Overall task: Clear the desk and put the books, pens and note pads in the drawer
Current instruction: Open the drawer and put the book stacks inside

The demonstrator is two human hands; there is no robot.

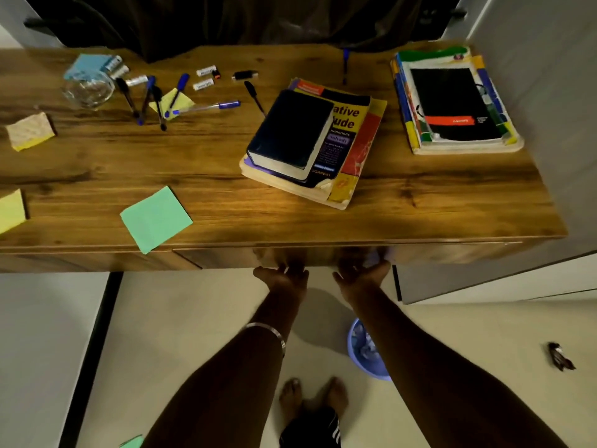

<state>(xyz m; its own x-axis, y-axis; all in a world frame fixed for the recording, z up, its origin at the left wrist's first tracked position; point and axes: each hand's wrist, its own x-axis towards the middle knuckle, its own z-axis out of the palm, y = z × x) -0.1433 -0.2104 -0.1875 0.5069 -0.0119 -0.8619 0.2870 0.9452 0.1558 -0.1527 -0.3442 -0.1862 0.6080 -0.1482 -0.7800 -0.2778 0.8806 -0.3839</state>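
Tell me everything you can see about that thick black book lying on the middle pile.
The black book is thick, with a plain dark cover that looks smooth and pale page edges showing along its near side. It is closed and lies flat, turned at an angle, on top of a yellow book in the middle of the desk. No hand touches it.

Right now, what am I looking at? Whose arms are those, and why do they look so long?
The camera sits on a person's head, looking down, so their own arms stretch out below. The left hand and right hand reach under the front edge of the brown wooden desk, at the drawer front. Their fingers are hidden there, so I cannot tell what they grip. On the desk lie a black book on a yellow book, another colourful book pile, scattered blue and black pens, a green sticky pad, yellow pads and a clear glass bowl.
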